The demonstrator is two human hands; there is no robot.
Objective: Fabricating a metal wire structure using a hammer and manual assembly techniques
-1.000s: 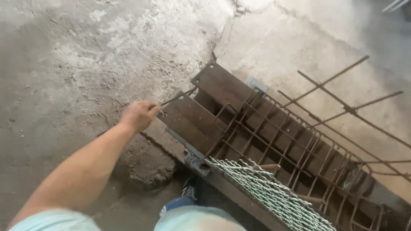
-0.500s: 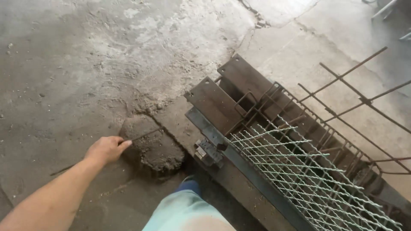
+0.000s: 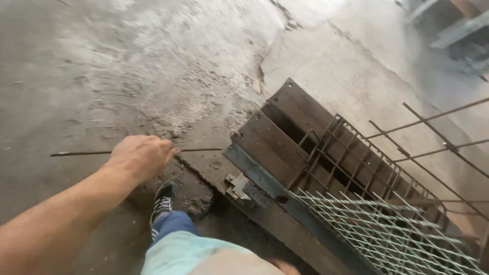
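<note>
My left hand [image 3: 138, 157] is closed around a thin, straight steel rod [image 3: 81, 152] that runs level from the far left to near the corner of a long steel mould [image 3: 265, 137]. The rod sticks out on both sides of my fist, above the concrete floor. The mould is a dark metal trough holding a cage of bent rebar [image 3: 346, 158]. A sheet of wire mesh [image 3: 387, 229] lies over its near end. My right hand is out of the picture. My foot in a black shoe [image 3: 163, 201] stands just under my left hand.
Rough, stained concrete floor [image 3: 153, 61] with a crack and a crumbled patch by my foot. Loose crossed rebar rods [image 3: 433, 147] stick out beyond the mould at right. Grey metal pieces [image 3: 458, 35] lie at the top right corner.
My left hand has drawn back from the mould toward the left, with the thin rod in it. The view has swung left and my foot has stepped onto the crumbled patch.
</note>
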